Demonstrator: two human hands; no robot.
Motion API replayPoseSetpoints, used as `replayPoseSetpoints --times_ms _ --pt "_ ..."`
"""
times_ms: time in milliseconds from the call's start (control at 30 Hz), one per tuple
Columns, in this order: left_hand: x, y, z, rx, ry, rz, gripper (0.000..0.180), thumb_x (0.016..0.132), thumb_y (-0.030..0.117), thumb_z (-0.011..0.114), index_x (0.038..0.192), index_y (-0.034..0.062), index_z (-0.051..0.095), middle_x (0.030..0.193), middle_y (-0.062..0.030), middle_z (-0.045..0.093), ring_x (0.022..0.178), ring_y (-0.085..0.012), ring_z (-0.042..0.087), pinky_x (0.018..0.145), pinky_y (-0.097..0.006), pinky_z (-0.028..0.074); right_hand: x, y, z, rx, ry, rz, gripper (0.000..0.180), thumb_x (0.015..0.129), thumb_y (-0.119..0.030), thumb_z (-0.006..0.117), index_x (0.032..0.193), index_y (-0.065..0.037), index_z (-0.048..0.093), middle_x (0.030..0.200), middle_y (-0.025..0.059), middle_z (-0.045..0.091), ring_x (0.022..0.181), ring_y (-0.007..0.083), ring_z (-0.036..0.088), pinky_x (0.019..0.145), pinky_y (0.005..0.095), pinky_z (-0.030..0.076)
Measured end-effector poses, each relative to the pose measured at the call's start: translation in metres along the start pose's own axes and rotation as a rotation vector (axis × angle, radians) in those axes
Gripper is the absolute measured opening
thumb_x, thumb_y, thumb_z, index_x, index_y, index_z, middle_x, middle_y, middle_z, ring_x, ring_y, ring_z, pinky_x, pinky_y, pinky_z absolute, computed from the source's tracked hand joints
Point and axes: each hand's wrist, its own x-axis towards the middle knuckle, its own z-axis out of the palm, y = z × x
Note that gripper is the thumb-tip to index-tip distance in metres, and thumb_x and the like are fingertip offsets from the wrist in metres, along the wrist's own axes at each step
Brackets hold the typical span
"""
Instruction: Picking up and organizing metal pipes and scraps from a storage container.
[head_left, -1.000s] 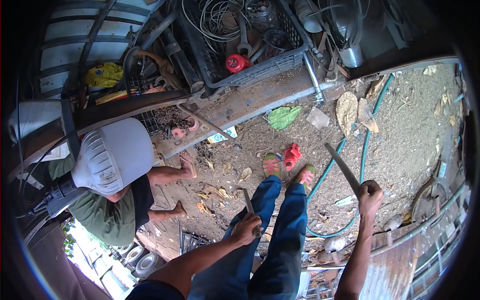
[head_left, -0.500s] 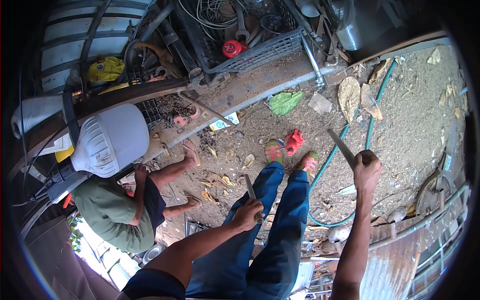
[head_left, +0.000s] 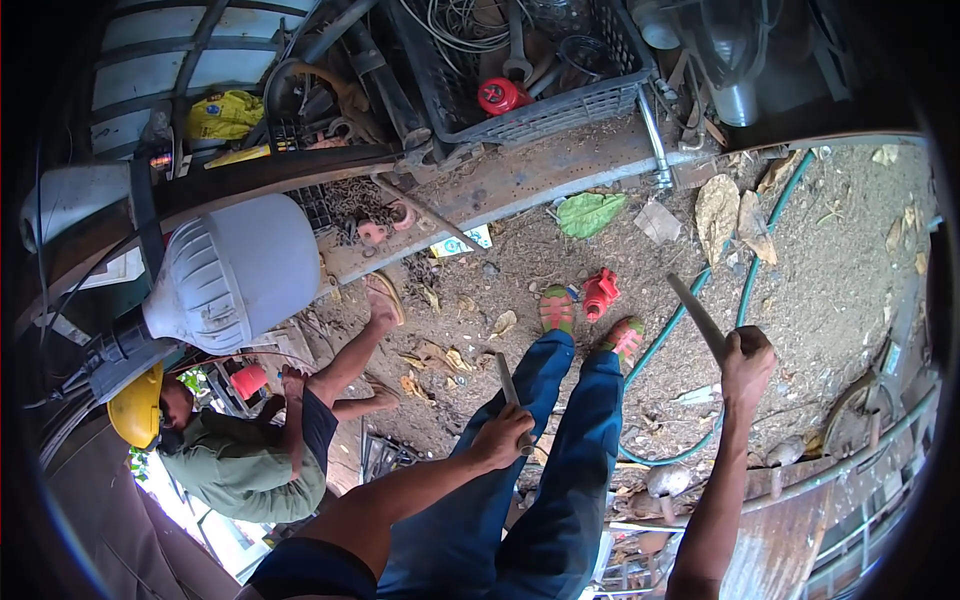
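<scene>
My left hand (head_left: 503, 437) is closed around a short grey metal rod (head_left: 507, 378), which stands up past the fingers with its lower end poking out below. My right hand (head_left: 748, 365) grips the lower end of a longer grey metal pipe (head_left: 697, 316), tilted up and to the left over the dirt. The two pieces are apart, held on either side of my legs. On the ground by my pink-and-green shoes lies a red metal object (head_left: 600, 294), shaped like a small bottle jack; neither hand touches it.
A co-worker in a green shirt (head_left: 235, 465) and yellow hard hat (head_left: 136, 405) sits at left. A big white bulb (head_left: 262, 265) hangs nearby. A black crate (head_left: 560, 118) of tools stands on the steel beam (head_left: 530, 185) ahead. A green hose (head_left: 748, 290) loops at right.
The whole view has shifted a little. The co-worker's yellow hard hat and a red object beside them have come into sight. Both of my hands keep their hold on the rod and pipe.
</scene>
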Motion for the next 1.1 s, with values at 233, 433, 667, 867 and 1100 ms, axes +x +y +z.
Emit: replayPoseSetpoints --times_ms 233,433,667,867,1100 --pt "0.002 0.002 -0.004 -0.034 0.021 0.0 0.021 0.086 0.016 0.067 0.097 0.0076 0.051 0.103 -0.0086 0.052 0.112 -0.0329 0.05 0.084 -0.044 0.053 0.011 0.0 -0.004 0.011 0.003 0.035 0.021 0.081 -0.014 0.06 0.083 0.005 0.07 0.074 0.0207 0.069 0.066 0.0271 0.068 0.068 0.0385 0.053" --pt "-0.001 -0.006 0.0 -0.033 0.035 -0.002 0.024 0.085 0.016 0.068 0.101 0.0079 0.052 0.106 -0.0085 0.051 0.116 -0.0354 0.049 0.085 -0.046 0.051 0.025 0.001 -0.007 -0.029 -0.006 0.053 0.025 0.078 -0.018 0.059 0.083 0.003 0.071 0.072 0.0181 0.069 0.065 0.0251 0.066 0.068 0.0372 0.052" --pt "-0.004 -0.01 0.002 -0.029 0.003 -0.056 0.027 0.084 0.018 0.069 0.105 0.0084 0.053 0.112 -0.0077 0.051 0.122 -0.0349 0.046 0.085 -0.049 0.049 0.036 0.009 -0.007 -0.043 -0.032 0.084 0.025 0.075 -0.019 0.059 0.082 0.001 0.074 0.076 0.0159 0.071 0.068 0.0249 0.065 0.071 0.0401 0.051" --pt "0.0 -0.009 0.002 -0.051 0.004 -0.046 0.03 0.08 0.015 0.07 0.104 0.0082 0.053 0.112 -0.0078 0.05 0.123 -0.0346 0.045 0.085 -0.049 0.048 0.042 0.013 -0.01 -0.089 -0.041 0.103 0.028 0.077 -0.025 0.058 0.083 -0.004 0.076 0.078 0.0133 0.072 0.067 0.0237 0.065 0.068 0.0405 0.052" --pt "0.003 -0.009 -0.004 0.007 0.032 -0.033 0.026 0.081 0.015 0.072 0.1 0.0075 0.054 0.107 -0.0074 0.052 0.115 -0.0325 0.049 0.087 -0.043 0.049 0.051 0.026 -0.008 -0.009 -0.044 0.16 0.03 0.077 -0.028 0.059 0.084 -0.004 0.076 0.077 0.0122 0.071 0.067 0.0227 0.063 0.069 0.0403 0.05"
